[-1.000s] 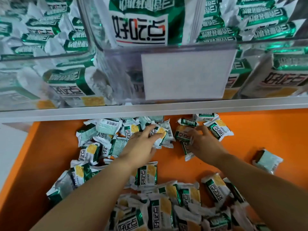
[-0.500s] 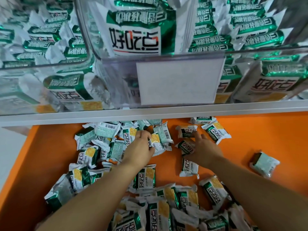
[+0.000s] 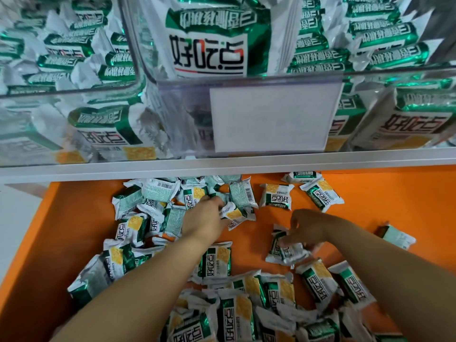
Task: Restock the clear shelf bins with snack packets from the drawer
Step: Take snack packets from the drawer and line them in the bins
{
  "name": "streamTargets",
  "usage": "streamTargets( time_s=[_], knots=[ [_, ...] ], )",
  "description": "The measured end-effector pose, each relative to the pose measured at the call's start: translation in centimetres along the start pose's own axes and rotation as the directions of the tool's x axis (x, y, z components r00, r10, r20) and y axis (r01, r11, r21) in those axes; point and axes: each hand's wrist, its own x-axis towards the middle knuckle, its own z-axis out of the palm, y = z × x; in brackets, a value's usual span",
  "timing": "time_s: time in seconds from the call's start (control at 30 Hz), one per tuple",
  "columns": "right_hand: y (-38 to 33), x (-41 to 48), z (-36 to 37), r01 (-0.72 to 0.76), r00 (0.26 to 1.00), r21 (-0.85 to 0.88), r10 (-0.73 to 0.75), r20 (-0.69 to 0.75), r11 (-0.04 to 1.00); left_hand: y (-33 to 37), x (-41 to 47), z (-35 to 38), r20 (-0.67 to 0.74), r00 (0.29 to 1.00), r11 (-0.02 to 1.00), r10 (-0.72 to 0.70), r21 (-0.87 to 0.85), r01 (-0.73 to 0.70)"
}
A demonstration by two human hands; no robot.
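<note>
The fingers (image 3: pixel 215 200) of the left hand (image 3: pixel 203 219) were curled down into the far heap and closed on a yellow-faced packet (image 3: pixel 234 214), which stuck out to the right of the knuckles. The fingers (image 3: pixel 294 239) of the right hand (image 3: pixel 309 227) were bent round a crumpled packet (image 3: pixel 283 253). Motion blur hid how firm that grip was, and whether a second packet lay under it I cannot tell.

Around both hands, loose snack packets (image 3: pixel 138 228) lay scattered over the orange drawer (image 3: pixel 394 201). They were thickest at the left and near the front edge. A few sat apart by the back wall, and one stray packet (image 3: pixel 397 236) lay well off to the right.

Above the drawer, past a white shelf rail (image 3: pixel 222 165), stood the clear shelf bins (image 3: pixel 74 99). They already held many of the same green and white packets. The middle bin carried a blank label plate (image 3: pixel 271 117) on its front.

The step in hand looked like gathering: each hand was collecting stock from the drawer floor, and nothing was yet being carried to a bin.

The next move would call for securing both grips and lifting clear of the heap without dragging neighbours along. The hands would then have to rise past the shelf rail and over a bin's front wall before letting go. The foil wrappers look slick, so a loose pinch could let a packet slip.
</note>
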Motion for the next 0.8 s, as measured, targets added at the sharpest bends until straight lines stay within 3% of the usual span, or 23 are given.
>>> streamTargets(
  time_s=[0.1,0.2,0.3,0.37,0.6,0.8],
  knots=[
    [0.2,0.3,0.9,-0.03,0.999,-0.032,0.031,0.021,0.999,0.4,-0.1,-0.1,-0.017,0.999,0.997,0.036,0.063,-0.035],
    [-0.2,0.7,1.3,0.048,0.993,-0.28,-0.077,-0.092,0.959,0.4,-0.2,0.0,-0.021,0.998,0.996,0.059,0.063,-0.058],
    [-0.8,1.3,2.4,0.159,0.974,-0.322,-0.202,-0.105,0.933,0.4,-0.2,-0.1,-0.044,0.997,0.997,0.06,0.054,-0.058],
    [-1.1,1.2,2.8,0.166,0.976,-0.373,-0.205,-0.069,0.913,0.6,-0.4,-0.5,-0.04,0.998,0.999,0.045,0.031,-0.043],
    [-1.6,-1.2,2.7,0.135,0.991,-0.524,-0.118,0.067,0.841,2.1,-2.2,-3.5,0.117,0.992,0.997,0.046,-0.059,-0.04],
    [-3.1,-7.6,0.4,0.211,0.947,-0.573,-0.311,-0.081,0.792,3.4,-5.7,-7.6,0.211,0.952,0.955,0.224,-0.243,-0.171]
  ],
)
